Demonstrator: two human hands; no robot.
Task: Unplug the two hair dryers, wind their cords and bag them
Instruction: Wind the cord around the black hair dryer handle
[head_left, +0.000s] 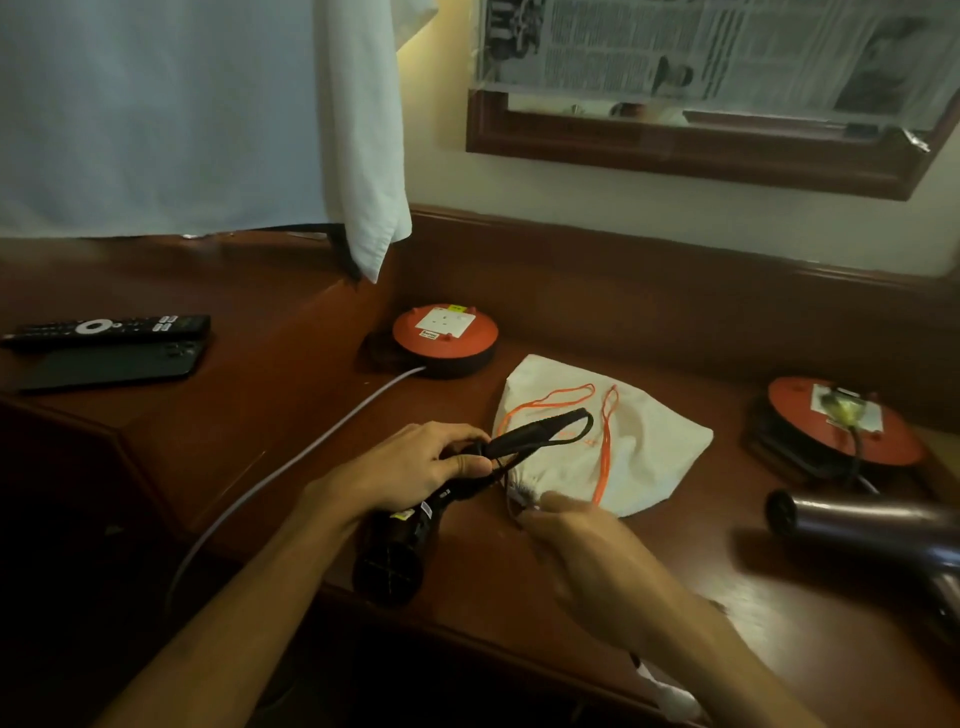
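While the left hand (415, 467) grips the black dryer (397, 545) over the surface (291, 415) and the right hand (587, 551) pinches its cord (540, 434), a slack loop could unwind before reaching the bag (649, 447).

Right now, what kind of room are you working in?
Probably a hotel room: a dark wooden desk below a framed mirror, a TV remote, and a white drawstring bag for the hair dryer.

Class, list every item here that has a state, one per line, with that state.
Black hair dryer: unplugged, held by left hand.
Left red socket reel: empty.
Right red socket reel: plug in.
Brown hair dryer: lying on desk.
White drawstring bag: flat, unfilled.
Right hand: pinching cord.
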